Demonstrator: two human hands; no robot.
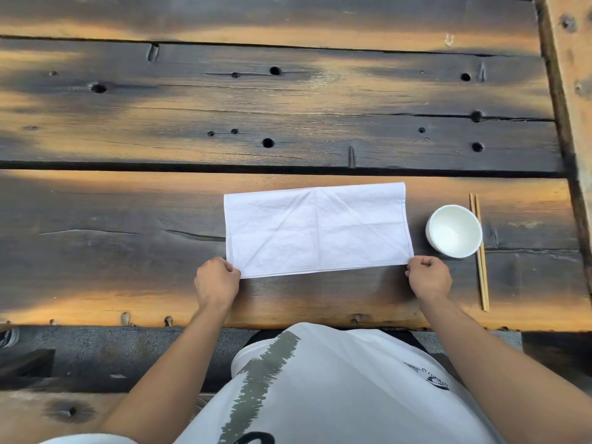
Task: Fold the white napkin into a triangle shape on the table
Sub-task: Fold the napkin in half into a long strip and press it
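Observation:
The white napkin [317, 230] lies flat as a wide rectangle on the dark wooden table [128, 245], with faint diagonal creases across it. My left hand [216, 282] pinches its near left corner. My right hand [429, 277] pinches its near right corner. Both hands rest at the napkin's near edge, fingers closed on the cloth.
A white bowl [453, 230] stands just right of the napkin. A pair of wooden chopsticks [480, 261] lies beside the bowl, pointing away from me. The table's near edge [288, 323] runs just in front of my body. Knot holes dot the far planks.

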